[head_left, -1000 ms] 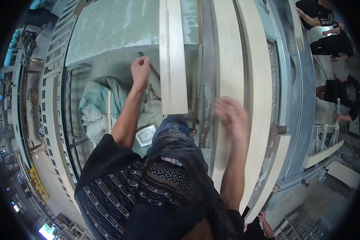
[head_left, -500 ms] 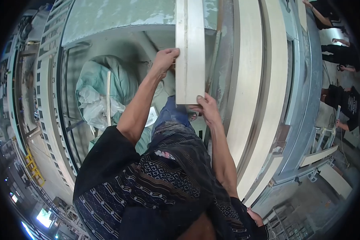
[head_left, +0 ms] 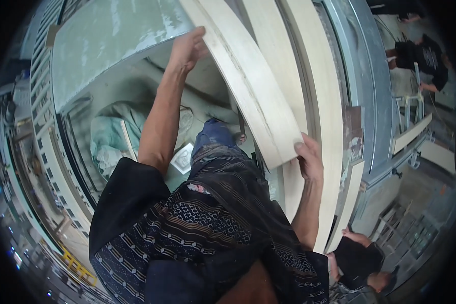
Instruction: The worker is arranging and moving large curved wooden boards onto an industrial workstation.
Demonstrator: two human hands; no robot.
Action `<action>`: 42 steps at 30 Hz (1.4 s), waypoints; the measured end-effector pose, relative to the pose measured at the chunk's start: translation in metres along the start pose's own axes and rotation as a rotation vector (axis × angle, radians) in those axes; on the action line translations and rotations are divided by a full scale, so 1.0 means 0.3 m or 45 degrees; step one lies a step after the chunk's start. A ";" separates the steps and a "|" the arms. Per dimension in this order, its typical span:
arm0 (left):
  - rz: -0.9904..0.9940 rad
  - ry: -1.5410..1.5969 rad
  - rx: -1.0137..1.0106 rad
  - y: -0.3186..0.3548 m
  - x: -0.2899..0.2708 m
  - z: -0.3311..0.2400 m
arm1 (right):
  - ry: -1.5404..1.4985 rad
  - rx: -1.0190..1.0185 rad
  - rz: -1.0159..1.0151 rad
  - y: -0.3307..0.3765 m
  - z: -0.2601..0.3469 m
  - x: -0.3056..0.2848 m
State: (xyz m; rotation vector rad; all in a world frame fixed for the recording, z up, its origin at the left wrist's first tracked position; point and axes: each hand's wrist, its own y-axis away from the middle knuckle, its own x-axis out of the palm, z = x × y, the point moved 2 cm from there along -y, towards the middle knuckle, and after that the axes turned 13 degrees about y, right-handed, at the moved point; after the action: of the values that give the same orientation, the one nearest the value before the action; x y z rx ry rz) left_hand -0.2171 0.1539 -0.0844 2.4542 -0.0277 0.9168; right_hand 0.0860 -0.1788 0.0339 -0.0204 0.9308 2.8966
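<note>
A long pale wooden board (head_left: 248, 83) with a groove along its length slants from the far middle down to the right in front of me. My left hand (head_left: 188, 49) is closed at its left edge, farther up. Near the board's close end, my right hand (head_left: 310, 156) grips the corner, thumb on top and fingers underneath. Under that end lie other long pale boards (head_left: 325, 81), partly covered by the held one.
A green worn tabletop (head_left: 111, 43) stands at the far left. Below it are a green sack (head_left: 119, 126) and a white square item (head_left: 183, 158) on the floor. Grey metal rails (head_left: 367, 76) run along the right. Co-workers in black (head_left: 423, 61) are at the right; another person (head_left: 357, 261) is at lower right.
The held board has swung from nearly straight ahead to a slant, its near end moving right over the other boards. My left hand moved farther away and left; my right hand went right.
</note>
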 end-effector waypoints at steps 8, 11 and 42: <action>-0.042 0.098 0.072 -0.029 0.079 0.060 | 0.051 -0.151 -0.235 0.268 -0.159 -0.180; 0.166 0.196 0.031 0.085 0.158 0.098 | -0.147 -0.096 -0.330 0.355 -0.225 -0.248; 0.819 0.256 -0.424 0.609 0.571 0.429 | -0.798 -0.354 -1.831 0.849 -0.781 -0.412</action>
State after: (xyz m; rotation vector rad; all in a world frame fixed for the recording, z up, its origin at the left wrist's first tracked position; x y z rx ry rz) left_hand -0.0421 -0.0388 0.0231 2.0455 -0.8662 1.2934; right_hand 0.1799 -0.5321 -0.0036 0.1306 0.1689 1.4799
